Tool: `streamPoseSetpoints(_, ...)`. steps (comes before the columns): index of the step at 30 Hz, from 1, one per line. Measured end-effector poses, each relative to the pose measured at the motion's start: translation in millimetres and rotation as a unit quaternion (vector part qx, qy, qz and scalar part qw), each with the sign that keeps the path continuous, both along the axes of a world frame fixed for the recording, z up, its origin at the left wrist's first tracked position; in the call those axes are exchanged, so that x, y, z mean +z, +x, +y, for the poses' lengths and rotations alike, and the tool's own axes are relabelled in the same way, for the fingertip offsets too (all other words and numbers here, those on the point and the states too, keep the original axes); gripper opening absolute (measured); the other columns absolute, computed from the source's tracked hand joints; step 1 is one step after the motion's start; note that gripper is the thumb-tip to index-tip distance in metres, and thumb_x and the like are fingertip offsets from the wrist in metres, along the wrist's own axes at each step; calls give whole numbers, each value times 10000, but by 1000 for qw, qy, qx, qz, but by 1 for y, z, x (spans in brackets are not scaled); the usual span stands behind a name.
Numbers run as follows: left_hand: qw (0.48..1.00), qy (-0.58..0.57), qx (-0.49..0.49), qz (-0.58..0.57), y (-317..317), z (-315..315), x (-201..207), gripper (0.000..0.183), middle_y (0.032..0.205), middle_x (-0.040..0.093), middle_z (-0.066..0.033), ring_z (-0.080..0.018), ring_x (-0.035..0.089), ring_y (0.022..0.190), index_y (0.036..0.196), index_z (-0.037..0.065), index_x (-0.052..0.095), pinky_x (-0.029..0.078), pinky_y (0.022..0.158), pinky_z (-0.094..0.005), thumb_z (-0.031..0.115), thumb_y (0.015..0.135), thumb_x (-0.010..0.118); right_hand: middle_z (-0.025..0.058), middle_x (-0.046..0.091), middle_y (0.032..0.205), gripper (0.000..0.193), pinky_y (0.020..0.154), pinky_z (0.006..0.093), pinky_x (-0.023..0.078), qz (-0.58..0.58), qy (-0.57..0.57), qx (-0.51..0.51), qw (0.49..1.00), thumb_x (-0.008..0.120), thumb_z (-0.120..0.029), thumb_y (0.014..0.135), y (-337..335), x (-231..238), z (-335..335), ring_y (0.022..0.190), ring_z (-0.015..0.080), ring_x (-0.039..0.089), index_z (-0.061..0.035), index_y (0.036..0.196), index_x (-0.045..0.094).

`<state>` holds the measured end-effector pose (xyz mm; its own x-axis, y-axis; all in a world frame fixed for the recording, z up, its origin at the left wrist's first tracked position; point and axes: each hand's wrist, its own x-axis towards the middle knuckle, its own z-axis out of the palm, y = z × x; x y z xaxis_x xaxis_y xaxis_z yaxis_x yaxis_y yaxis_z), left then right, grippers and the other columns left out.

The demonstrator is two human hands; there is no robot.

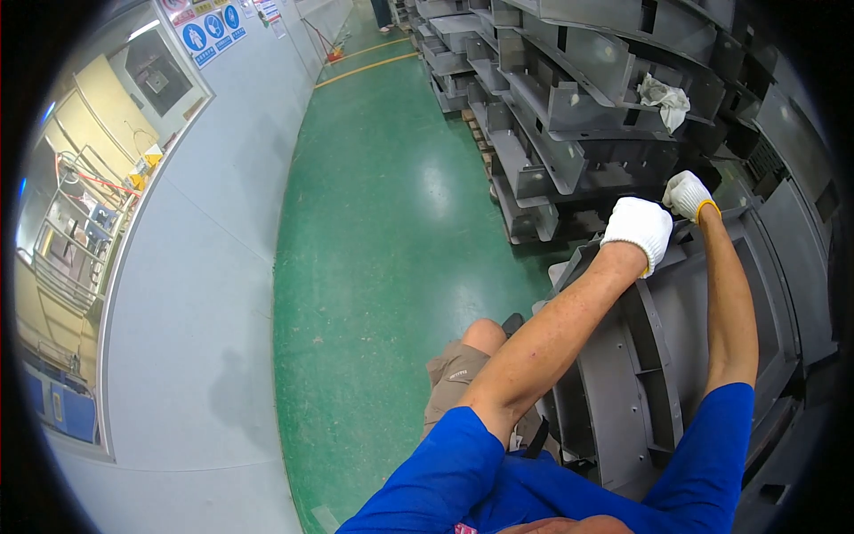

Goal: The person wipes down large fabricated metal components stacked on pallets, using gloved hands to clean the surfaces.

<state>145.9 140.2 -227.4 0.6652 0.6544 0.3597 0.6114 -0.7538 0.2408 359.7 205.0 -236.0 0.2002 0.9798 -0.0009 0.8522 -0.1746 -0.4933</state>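
Note:
Both my hands wear white knitted gloves with yellow cuff edging and reach out to the right. My left hand [639, 230] is closed, its back toward me, over the far edge of a grey sheet-metal part [618, 414]. Just beyond it to the right, my right hand [688, 195] is also curled closed, close to the same edge. The fingers of both are turned away, so whatever they grip is hidden. The metal part has a curved, ribbed frame with small holes and lies beside my legs.
Stacks of grey metal parts [534, 147] stand ahead on wooden pallets [478, 135], with a crumpled white rag [665, 101] on one. More grey panels [792, 258] rise at the right. A pale wall [196, 294] with a window borders the green floor [374, 267] on the left.

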Motion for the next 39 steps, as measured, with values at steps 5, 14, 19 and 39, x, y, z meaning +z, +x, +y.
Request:
streamPoseSetpoints(5, 1000, -4, 1, 7, 2, 0, 1, 172, 784, 699, -153, -296, 696, 743, 809, 66, 737, 547, 661, -394, 133, 772, 584, 144, 623, 602, 111, 520, 339, 467, -11, 3, 2, 1000, 572, 1, 647, 1, 1, 0, 512, 223, 580, 53, 681, 664)
streamPoseSetpoints(14, 1000, -12, -1, 19, -4, -5, 2, 167, 849, 709, -133, -281, 698, 809, 831, 83, 738, 548, 690, -380, 129, 771, 588, 190, 654, 706, 109, 627, 387, 521, -112, -42, 61, 991, 624, -104, 662, 32, -26, 23, 673, 312, 664, -22, 701, 683)
streamPoseSetpoints(19, 997, -71, -8, 19, -5, 2, 5, 212, 956, 703, -144, -287, 689, 889, 930, 61, 729, 545, 753, -397, 139, 794, 586, 141, 639, 637, 134, 589, 345, 482, -76, 42, 56, 995, 611, -71, 650, 20, -12, 11, 610, 210, 619, 9, 717, 695)
streamPoseSetpoints(39, 954, -270, -108, -71, 7, 18, -31, 449, 932, 642, -198, -322, 666, 818, 1160, -69, 516, 548, 676, -387, 90, 749, 601, 158, 630, 703, 149, 681, 344, 489, 12, 27, 38, 999, 479, 7, 684, -22, 10, -7, 674, 258, 612, 28, 695, 625)
